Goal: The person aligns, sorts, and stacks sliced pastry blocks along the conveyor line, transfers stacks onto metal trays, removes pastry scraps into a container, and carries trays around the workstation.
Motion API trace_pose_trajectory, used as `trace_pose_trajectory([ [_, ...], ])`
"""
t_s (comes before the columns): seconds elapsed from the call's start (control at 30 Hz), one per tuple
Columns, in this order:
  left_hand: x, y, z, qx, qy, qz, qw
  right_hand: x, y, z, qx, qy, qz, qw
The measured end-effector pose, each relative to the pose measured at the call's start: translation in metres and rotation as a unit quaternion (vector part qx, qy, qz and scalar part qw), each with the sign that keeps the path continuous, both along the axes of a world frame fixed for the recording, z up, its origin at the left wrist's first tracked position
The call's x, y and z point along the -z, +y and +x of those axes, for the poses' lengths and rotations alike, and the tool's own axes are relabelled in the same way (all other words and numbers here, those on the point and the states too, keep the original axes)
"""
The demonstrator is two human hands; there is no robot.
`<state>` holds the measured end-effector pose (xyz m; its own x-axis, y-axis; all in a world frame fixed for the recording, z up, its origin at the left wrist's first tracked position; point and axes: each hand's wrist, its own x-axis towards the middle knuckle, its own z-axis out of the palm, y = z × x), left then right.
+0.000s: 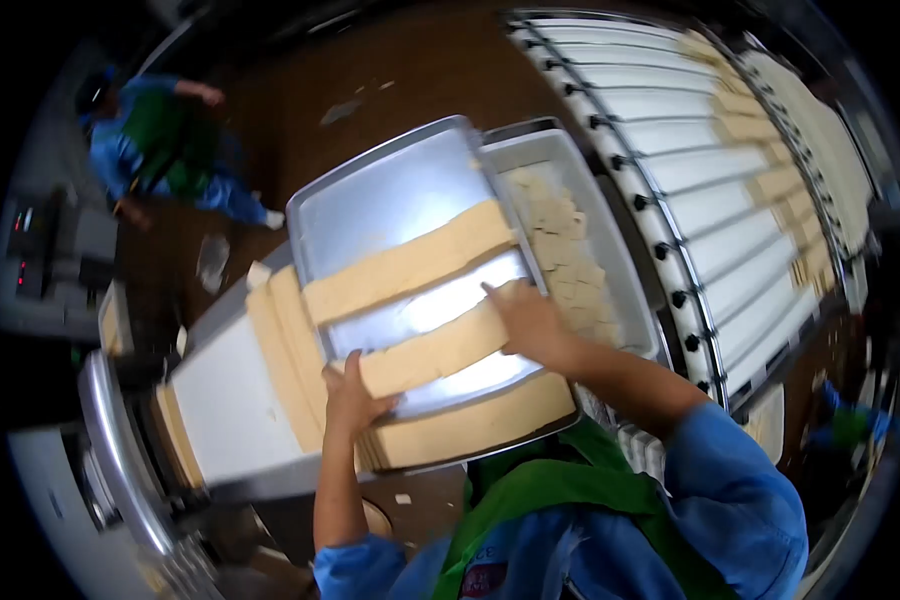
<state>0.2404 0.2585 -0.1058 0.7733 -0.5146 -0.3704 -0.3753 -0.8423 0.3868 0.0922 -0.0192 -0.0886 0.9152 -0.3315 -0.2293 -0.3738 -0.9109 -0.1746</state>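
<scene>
My left hand (352,400) grips the left end of a long, pale yellow dough strip (435,352). The same strip's right end is in my right hand (528,322). It lies across, or just above, a shallow metal tray (370,205); I cannot tell whether it touches the tray. Farther up the tray rests another dough strip (410,262), and along the near edge lies a third strip (470,425). Bare shiny metal shows between them.
Left of the tray, dough lengths (288,350) lie on a white belt (235,400). A grey bin (625,265) of flat dough pieces stands right of it, before a wide conveyor (670,130) carrying dough pieces. A co-worker (165,145) in a green apron stands far left.
</scene>
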Motion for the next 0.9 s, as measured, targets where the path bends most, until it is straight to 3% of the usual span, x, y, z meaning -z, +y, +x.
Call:
trace_pose_trajectory([
  [0.03,-0.011,-0.014,-0.009,-0.015,0.002,0.024,1.000,0.026,0.007,0.004,-0.017,-0.010,-0.031,0.999],
  [0.07,0.007,-0.007,-0.003,0.007,0.027,-0.022,0.999,0.052,0.009,0.013,-0.028,-0.017,-0.070,0.997],
  [0.13,0.026,-0.001,-0.008,0.005,-0.035,-0.037,0.999,0.065,0.015,0.009,0.038,-0.141,0.010,0.989],
  [0.17,0.024,-0.006,-0.014,-0.028,-0.009,-0.091,0.995,0.037,0.014,0.003,0.052,-0.189,0.016,0.981],
  [0.2,0.036,-0.002,-0.023,-0.035,-0.106,-0.114,0.987,-0.008,0.004,-0.007,0.058,-0.152,0.061,0.985],
  [0.23,0.026,-0.021,-0.033,-0.065,-0.136,-0.131,0.980,-0.021,0.000,-0.018,0.066,-0.241,-0.012,0.968],
  [0.3,-0.002,-0.062,-0.063,-0.076,-0.163,-0.150,0.972,-0.056,-0.037,-0.054,0.097,-0.278,-0.030,0.955],
  [0.37,-0.021,-0.114,-0.089,-0.101,-0.242,-0.274,0.925,-0.095,-0.078,-0.105,0.110,-0.301,-0.026,0.947],
  [0.47,-0.060,-0.212,-0.156,-0.004,-0.260,-0.272,0.927,-0.078,-0.159,-0.204,0.173,-0.348,-0.020,0.921],
  [0.5,-0.079,-0.244,-0.191,0.005,-0.208,-0.289,0.934,-0.077,-0.184,-0.238,0.192,-0.359,-0.001,0.913],
  [0.53,-0.094,-0.276,-0.225,0.013,-0.156,-0.304,0.940,-0.088,-0.201,-0.273,0.250,-0.349,0.000,0.903],
  [0.6,-0.090,-0.324,-0.274,0.140,-0.194,-0.265,0.934,-0.083,-0.249,-0.353,0.269,-0.307,0.033,0.912],
  [0.7,-0.108,-0.379,-0.357,0.186,-0.126,-0.222,0.949,-0.080,-0.298,-0.457,0.304,-0.251,0.066,0.917],
  [0.77,-0.101,-0.399,-0.398,0.312,-0.033,-0.223,0.923,-0.073,-0.332,-0.518,0.262,-0.179,0.119,0.941],
  [0.8,-0.094,-0.404,-0.417,0.309,-0.033,-0.222,0.924,-0.072,-0.348,-0.541,0.249,-0.132,0.161,0.946],
  [0.83,-0.082,-0.405,-0.434,0.345,0.045,-0.229,0.909,-0.076,-0.358,-0.556,0.248,-0.132,0.162,0.946],
  [0.87,-0.071,-0.408,-0.450,0.377,0.121,-0.235,0.888,-0.080,-0.369,-0.572,0.255,-0.041,0.188,0.948],
  [0.9,-0.062,-0.414,-0.466,0.376,0.118,-0.233,0.889,-0.080,-0.382,-0.583,0.258,0.048,0.214,0.941],
])
